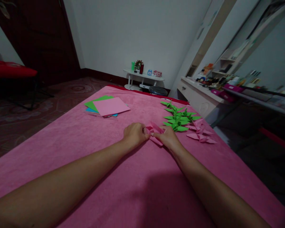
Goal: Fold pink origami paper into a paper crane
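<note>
Both my hands meet over a pink folded paper piece (154, 129) on the pink bed cover (109, 177). My left hand (135, 134) is closed, pinching the piece's left side. My right hand (167, 136) is closed too, gripping its right side and lower flap. A row of several green folded paper cranes (178, 118) lies just beyond my right hand. A few pink folded cranes (200, 133) lie to their right.
A stack of flat paper sheets (108, 106), pink on top of green and blue, lies at the far left of the bed. A white low table (143, 77) with small items stands by the wall. A cluttered dresser (204, 95) runs along the right.
</note>
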`<action>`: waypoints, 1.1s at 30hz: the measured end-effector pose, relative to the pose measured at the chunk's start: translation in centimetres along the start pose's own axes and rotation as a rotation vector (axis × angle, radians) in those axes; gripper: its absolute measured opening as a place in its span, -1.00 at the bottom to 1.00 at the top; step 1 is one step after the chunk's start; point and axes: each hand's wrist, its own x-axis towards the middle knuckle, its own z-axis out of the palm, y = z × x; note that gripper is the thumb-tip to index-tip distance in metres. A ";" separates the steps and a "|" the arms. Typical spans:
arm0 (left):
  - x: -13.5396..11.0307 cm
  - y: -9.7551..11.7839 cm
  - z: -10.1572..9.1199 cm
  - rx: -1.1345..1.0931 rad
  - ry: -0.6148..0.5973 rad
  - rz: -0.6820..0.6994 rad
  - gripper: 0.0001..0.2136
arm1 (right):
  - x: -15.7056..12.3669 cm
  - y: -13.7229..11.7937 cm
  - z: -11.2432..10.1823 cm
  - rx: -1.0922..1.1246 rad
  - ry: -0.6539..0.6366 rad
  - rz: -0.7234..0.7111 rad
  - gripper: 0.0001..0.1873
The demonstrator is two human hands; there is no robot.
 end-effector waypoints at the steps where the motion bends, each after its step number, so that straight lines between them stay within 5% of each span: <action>1: 0.0 -0.1 0.1 -0.051 0.045 0.003 -0.73 | -0.1 -0.1 -0.1 0.055 0.010 -0.010 -0.73; 5: 0.6 -0.6 0.6 -0.435 0.149 0.036 -0.53 | -0.3 -1.2 -0.5 0.267 0.052 -0.061 -0.75; 11: 0.8 0.3 -0.1 -0.994 -0.312 -0.054 -0.68 | -0.7 -3.0 -0.9 0.308 0.125 -0.157 -0.79; 18: 0.7 0.3 -0.5 -1.050 -0.327 -0.060 -0.77 | -1.1 -3.6 -0.9 0.463 0.092 -0.087 -0.82; 24: 0.5 0.2 -0.6 -1.034 -0.380 -0.042 -0.79 | -1.0 -3.3 -0.9 0.298 0.090 -0.093 -0.83; 27: 0.4 0.5 -0.5 -1.097 -0.290 -0.064 -0.79 | -1.0 -3.7 -1.2 0.266 0.100 -0.160 -0.77; 33: 0.5 0.9 0.4 -1.512 0.112 -0.183 -0.76 | -1.6 -4.7 -1.2 0.463 0.325 -0.195 -0.57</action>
